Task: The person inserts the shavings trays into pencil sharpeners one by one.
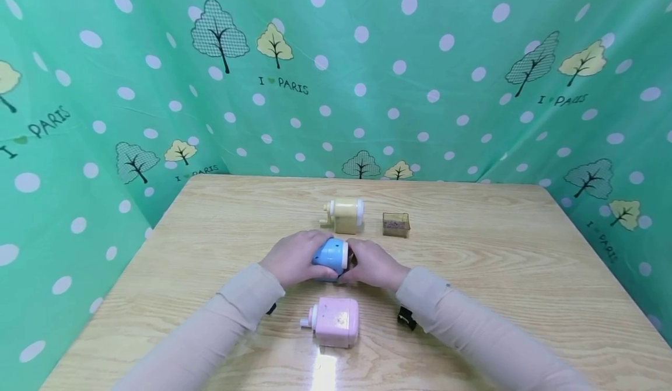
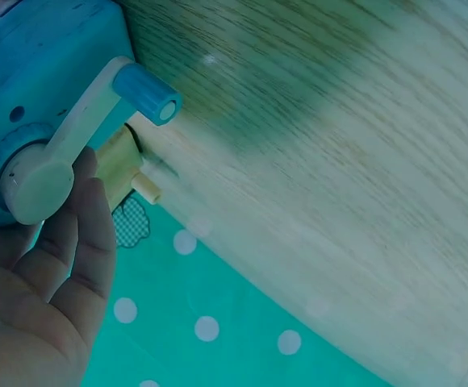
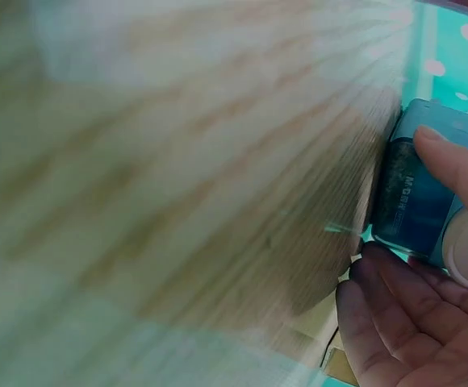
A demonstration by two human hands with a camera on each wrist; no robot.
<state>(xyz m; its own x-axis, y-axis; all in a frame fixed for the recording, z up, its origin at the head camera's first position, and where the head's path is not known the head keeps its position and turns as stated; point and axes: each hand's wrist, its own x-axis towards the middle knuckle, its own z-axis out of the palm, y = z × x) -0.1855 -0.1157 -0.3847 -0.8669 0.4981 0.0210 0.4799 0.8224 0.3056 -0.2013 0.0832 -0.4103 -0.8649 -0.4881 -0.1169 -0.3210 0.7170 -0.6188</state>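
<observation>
A blue crank pencil sharpener (image 1: pixel 329 254) is between both hands at the middle of the wooden table. My left hand (image 1: pixel 295 258) grips it from the crank side; in the left wrist view the white crank (image 2: pixel 85 113) with its blue knob points up past my fingers. From the other side my right hand (image 1: pixel 377 266) holds the sharpener's white-ringed end. The right wrist view has that thumb on the body beside a dark see-through shavings drawer (image 3: pixel 411 201), fingers curled below. A pink pencil sharpener (image 1: pixel 336 322) rests nearer me.
Behind the hands stands a yellow pencil sharpener (image 1: pixel 346 216). To its right is a small see-through amber drawer (image 1: pixel 396 225) with dark shavings inside. A green dotted curtain (image 1: pixel 362 117) hangs along the table's back and sides.
</observation>
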